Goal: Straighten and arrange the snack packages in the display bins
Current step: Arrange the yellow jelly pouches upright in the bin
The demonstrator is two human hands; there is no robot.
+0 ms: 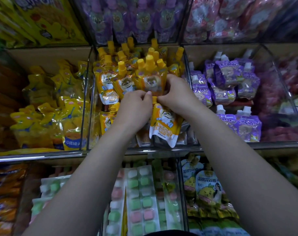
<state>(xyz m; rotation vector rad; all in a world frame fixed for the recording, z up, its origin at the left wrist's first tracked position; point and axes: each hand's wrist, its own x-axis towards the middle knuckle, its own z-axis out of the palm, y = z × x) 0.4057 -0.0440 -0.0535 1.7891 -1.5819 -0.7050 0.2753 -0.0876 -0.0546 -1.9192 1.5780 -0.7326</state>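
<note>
Between the two hands pokes the ribbed orange cap of a flat pouch (pixel 165 123), glossy foil printed with a cartoon animal, lying just nearer than the grip in the clear-walled bin (pixel 91 92). The right hand (pixel 177 92) curls its fingers round the crinkly side of a standing pouch (pixel 151 82). The left hand (pixel 134 106) seems to pinch that pouch's lower edge. Beyond the grip, more tapered orange spouts stand crowded. Purple pouches (pixel 229 77) fill the bin right of it.

Cluster of orange spout pouches (pixel 124 84), cartoon animal print, yellow caps up, standing bunched at far end of middle clear bin (pixel 91 103), one near pouch (pixel 165 123) propped at near front wall, cap up
</note>
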